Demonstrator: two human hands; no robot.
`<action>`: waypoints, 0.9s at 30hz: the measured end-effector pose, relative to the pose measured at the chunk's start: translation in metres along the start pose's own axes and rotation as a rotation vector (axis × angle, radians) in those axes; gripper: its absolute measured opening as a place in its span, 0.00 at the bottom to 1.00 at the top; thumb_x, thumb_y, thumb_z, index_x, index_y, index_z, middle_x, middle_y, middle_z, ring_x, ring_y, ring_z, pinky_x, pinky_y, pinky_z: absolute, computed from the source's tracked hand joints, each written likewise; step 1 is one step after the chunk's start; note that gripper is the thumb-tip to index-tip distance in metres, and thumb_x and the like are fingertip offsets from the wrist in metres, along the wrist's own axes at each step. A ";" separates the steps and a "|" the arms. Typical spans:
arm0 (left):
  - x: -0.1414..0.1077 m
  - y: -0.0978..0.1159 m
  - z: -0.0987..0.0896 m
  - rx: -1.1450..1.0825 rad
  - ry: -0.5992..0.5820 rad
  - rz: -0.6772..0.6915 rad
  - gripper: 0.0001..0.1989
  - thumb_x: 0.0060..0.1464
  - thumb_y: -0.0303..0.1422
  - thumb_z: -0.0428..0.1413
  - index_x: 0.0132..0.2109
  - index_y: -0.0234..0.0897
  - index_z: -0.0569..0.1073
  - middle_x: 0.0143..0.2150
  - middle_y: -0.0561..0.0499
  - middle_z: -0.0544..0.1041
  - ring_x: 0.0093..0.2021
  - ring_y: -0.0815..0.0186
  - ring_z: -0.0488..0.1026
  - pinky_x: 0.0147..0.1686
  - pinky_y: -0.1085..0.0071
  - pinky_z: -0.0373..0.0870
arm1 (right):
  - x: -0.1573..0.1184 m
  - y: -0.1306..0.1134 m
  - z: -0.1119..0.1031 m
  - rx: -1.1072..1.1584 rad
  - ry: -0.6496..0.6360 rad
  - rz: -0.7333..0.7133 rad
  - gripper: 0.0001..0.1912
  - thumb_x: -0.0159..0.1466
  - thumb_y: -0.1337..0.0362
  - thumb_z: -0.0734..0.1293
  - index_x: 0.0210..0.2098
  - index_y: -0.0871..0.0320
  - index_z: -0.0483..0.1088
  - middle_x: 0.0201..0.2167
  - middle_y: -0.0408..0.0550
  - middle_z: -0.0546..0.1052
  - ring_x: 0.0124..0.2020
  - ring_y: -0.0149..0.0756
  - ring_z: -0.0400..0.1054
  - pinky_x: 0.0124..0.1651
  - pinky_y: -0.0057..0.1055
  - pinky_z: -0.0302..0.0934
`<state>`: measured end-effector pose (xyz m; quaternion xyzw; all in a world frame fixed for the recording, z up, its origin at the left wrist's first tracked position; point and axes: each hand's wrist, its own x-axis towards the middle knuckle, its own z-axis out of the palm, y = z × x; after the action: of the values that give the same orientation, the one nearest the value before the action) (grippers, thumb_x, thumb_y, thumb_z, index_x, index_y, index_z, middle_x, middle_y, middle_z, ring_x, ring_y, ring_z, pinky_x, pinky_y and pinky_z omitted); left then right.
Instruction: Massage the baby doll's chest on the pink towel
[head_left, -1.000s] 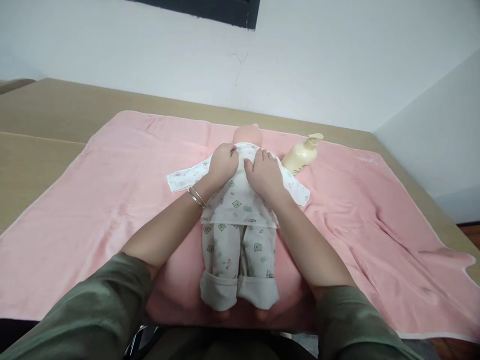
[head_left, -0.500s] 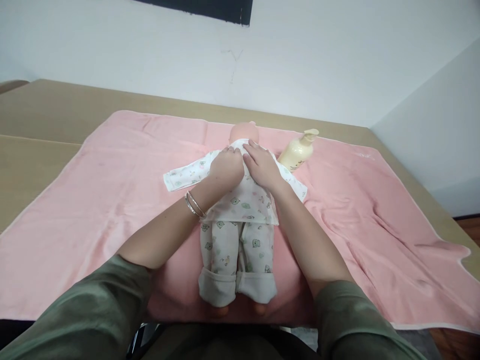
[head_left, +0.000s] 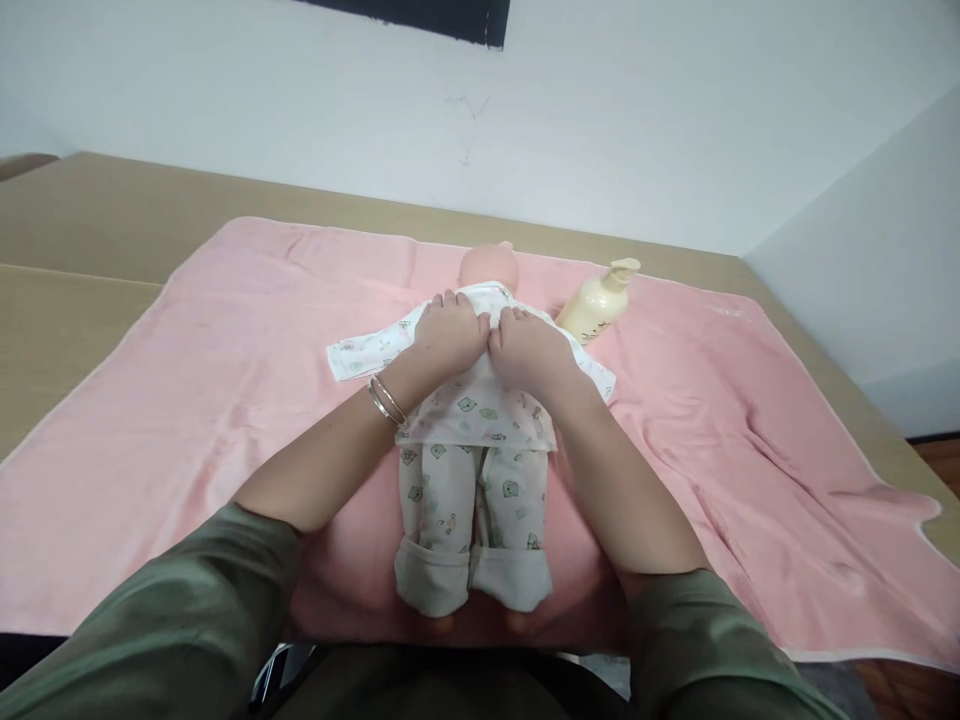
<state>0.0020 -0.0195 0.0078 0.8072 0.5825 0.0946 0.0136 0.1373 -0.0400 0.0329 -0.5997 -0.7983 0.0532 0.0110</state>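
Note:
A baby doll lies on a pink blanket, its head away from me, dressed in a white printed top and matching trousers with rolled cuffs. Both hands meet on the upper chest of the top. My left hand is closed on the cloth, its fingers curled and a bangle on the wrist. Beside it, my right hand also has its fingers bent closed on the top. The cloth between the fingertips is mostly hidden. The sleeves spread out to both sides.
A cream pump bottle lies tilted on the blanket, right of the doll's shoulder. Wooden table shows around the blanket's far and side edges. Behind it stands a white wall with a dark panel at the top.
My right hand's fingers, spread flat on the top before, are now curled in against my left hand. The top's neckline shows more. Doll and bottle lie about where they were.

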 end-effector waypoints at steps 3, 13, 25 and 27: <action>-0.011 0.013 -0.013 0.130 -0.128 0.046 0.26 0.70 0.30 0.39 0.62 0.15 0.72 0.64 0.22 0.73 0.67 0.41 0.69 0.68 0.50 0.62 | 0.019 0.018 0.005 0.123 0.017 0.054 0.28 0.78 0.59 0.48 0.62 0.70 0.69 0.62 0.68 0.74 0.66 0.54 0.67 0.67 0.44 0.61; 0.004 -0.005 -0.008 -0.122 -0.089 -0.083 0.29 0.72 0.38 0.37 0.61 0.23 0.72 0.64 0.30 0.76 0.66 0.47 0.72 0.69 0.52 0.64 | 0.008 0.007 -0.001 -0.026 -0.001 -0.004 0.25 0.76 0.66 0.50 0.55 0.69 0.74 0.55 0.69 0.78 0.61 0.58 0.71 0.64 0.48 0.64; -0.005 0.018 0.013 -0.080 0.053 -0.146 0.30 0.69 0.33 0.39 0.68 0.14 0.64 0.69 0.22 0.70 0.72 0.42 0.65 0.70 0.49 0.60 | 0.030 0.020 0.013 0.131 0.106 0.037 0.27 0.74 0.62 0.51 0.60 0.73 0.70 0.59 0.69 0.76 0.61 0.59 0.71 0.63 0.48 0.65; -0.010 0.028 0.016 -0.071 0.087 -0.132 0.30 0.68 0.31 0.40 0.70 0.15 0.62 0.73 0.23 0.66 0.75 0.43 0.61 0.71 0.49 0.58 | 0.033 0.025 0.014 0.195 0.085 0.059 0.27 0.74 0.61 0.51 0.60 0.70 0.70 0.58 0.67 0.77 0.59 0.58 0.72 0.62 0.47 0.66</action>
<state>0.0279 -0.0360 -0.0055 0.7613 0.6306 0.1490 0.0232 0.1508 -0.0025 0.0154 -0.6210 -0.7700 0.1057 0.1015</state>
